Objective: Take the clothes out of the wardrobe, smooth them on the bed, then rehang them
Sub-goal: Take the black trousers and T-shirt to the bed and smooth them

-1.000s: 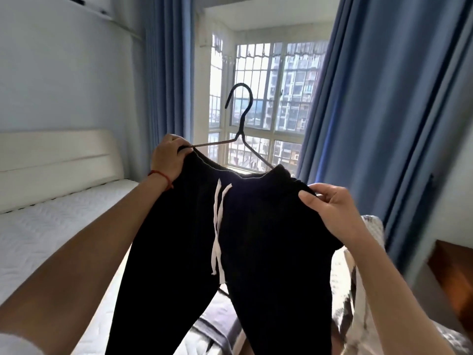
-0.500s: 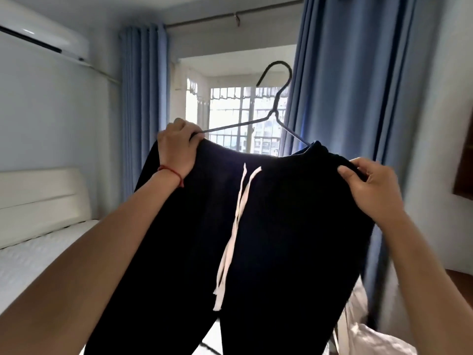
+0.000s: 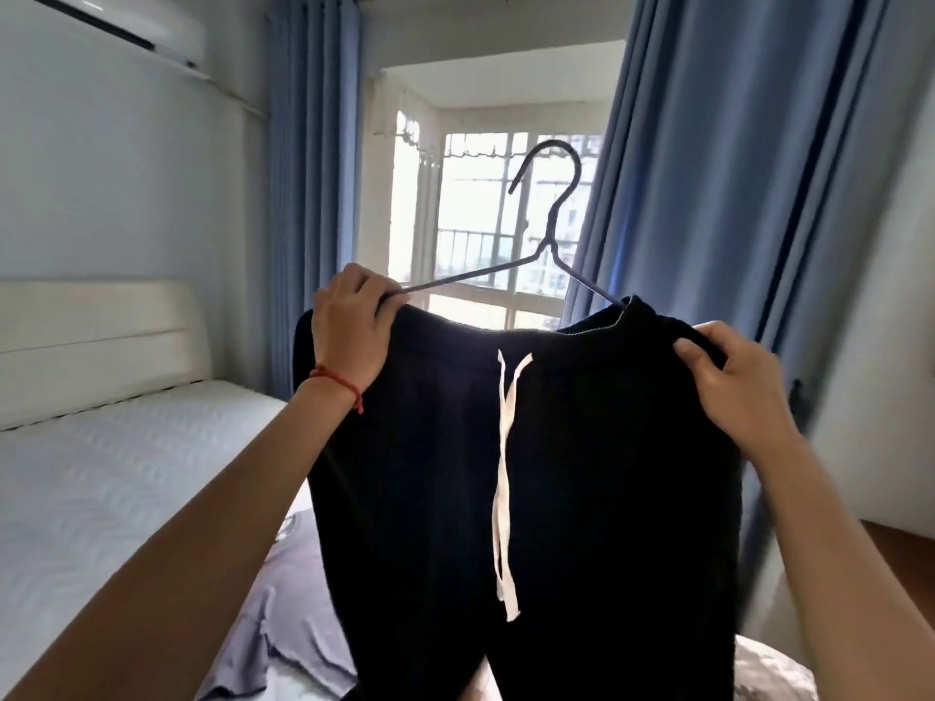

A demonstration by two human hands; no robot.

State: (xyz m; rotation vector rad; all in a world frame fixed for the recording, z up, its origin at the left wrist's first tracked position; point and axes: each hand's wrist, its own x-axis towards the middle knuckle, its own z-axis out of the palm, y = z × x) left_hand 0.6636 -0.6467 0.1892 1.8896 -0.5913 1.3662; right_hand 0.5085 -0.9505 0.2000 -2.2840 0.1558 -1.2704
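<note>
Black drawstring trousers (image 3: 597, 473) with a white cord (image 3: 506, 478) hang in the air in front of me, their waistband stretched over a dark wire hanger (image 3: 551, 230). My left hand (image 3: 349, 331) grips the waistband's left end together with the hanger's left arm. My right hand (image 3: 733, 387) pinches the waistband's right end, where the hanger's right arm is hidden inside the fabric. The hook points up, in front of the window. The trouser legs drop out of view below.
A bed with a white mattress (image 3: 101, 478) and pale headboard (image 3: 96, 341) lies at the left. A lilac garment (image 3: 288, 604) lies on the bed below the trousers. Blue curtains (image 3: 718, 194) flank the window (image 3: 485, 235). An air conditioner (image 3: 126, 27) hangs top left.
The view first rose and swung right, then dropped back, so more of the bed shows again. The hanger's hook has sunk lower in view. Both hands keep the same hold on the waistband.
</note>
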